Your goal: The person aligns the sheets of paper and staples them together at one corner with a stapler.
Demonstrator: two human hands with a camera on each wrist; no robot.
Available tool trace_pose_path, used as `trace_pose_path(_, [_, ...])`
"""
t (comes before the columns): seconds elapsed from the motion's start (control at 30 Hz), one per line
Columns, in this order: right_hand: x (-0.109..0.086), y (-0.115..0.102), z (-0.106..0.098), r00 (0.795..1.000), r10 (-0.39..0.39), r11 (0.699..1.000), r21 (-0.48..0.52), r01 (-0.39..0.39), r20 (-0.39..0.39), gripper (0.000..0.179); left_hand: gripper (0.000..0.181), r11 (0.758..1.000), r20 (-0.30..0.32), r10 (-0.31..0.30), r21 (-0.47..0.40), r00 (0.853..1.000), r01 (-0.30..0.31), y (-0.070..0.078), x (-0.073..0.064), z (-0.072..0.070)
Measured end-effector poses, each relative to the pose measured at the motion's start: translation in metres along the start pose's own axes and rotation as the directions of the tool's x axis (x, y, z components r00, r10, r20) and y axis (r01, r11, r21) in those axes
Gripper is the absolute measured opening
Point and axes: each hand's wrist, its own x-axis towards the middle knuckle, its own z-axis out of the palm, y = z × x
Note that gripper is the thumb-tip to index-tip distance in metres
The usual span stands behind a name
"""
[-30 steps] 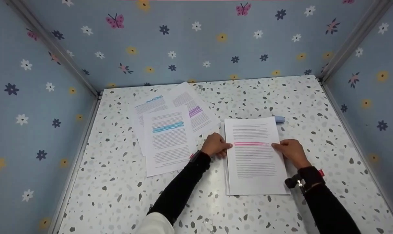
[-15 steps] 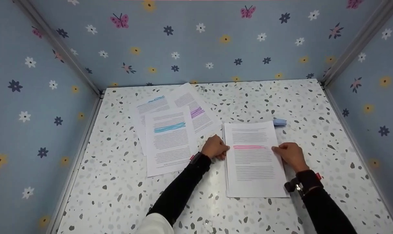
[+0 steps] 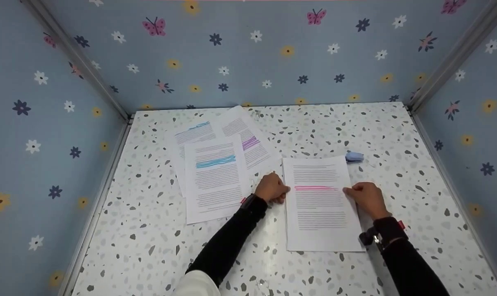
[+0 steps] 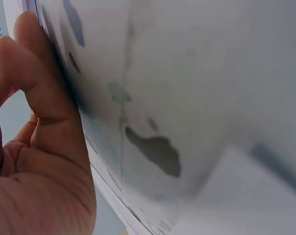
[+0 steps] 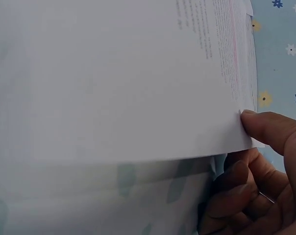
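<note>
A stack of printed sheets (image 3: 320, 238) lies in front of me in the head view, the top one marked with a pink highlighter line. My left hand (image 3: 272, 188) holds the stack's left edge, thumb tip at the paper. In the left wrist view, the curled fingers (image 4: 50, 93) rest by the tabletop, close along the paper's edge. On the opposite side, my right hand (image 3: 367, 198) pinches the right edge. The right wrist view has the thumb (image 5: 265, 125) on top of the paper and the other fingers curled underneath.
Left of the stack, 3 loose sheets overlap: one with a blue highlight (image 3: 215, 181), one with purple (image 3: 252, 154), one partly covered behind (image 3: 180, 137). A small light-blue object (image 3: 354, 157) sits by the stack's upper right corner. Flower-patterned walls (image 3: 248, 53) enclose the speckled table (image 3: 141, 255).
The stack's sheets have come into closer line along the left edge, and the stack has settled lower. More of the light-blue object shows. Both hands keep their hold; the head view has shifted slightly.
</note>
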Motion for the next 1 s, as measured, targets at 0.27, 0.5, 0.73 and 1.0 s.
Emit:
trace_pose_path(0.27, [0.0026,0.0017,0.0033,1.0,0.017,1.0,-0.007,-0.017,0.01,0.031,0.032,0.999,-0.022,0.024,0.036,0.999,-0.023,-0.0017,0.0016,0.002])
trace_pose_path(0.5, [0.0027,0.0004,0.0043,1.0,0.005,1.0,-0.023,-0.004,0.017,0.032,0.031,0.998,-0.043,0.033,0.05,0.999,-0.031,-0.0004,0.0005,0.0027])
trace_pose_path(0.73, [0.0001,-0.0011,0.006,1.0,0.005,1.0,-0.031,-0.005,0.004,0.031,0.033,0.998,-0.033,0.024,0.06,0.999,-0.022,0.0006,0.0003,0.0029])
trace_pose_path(1.0, [0.0002,-0.0043,0.0041,0.998,0.065,0.996,-0.062,-0.064,0.017,0.038,0.034,0.997,-0.027,-0.008,0.071,1.0,0.01,0.0049,0.0009,0.0015])
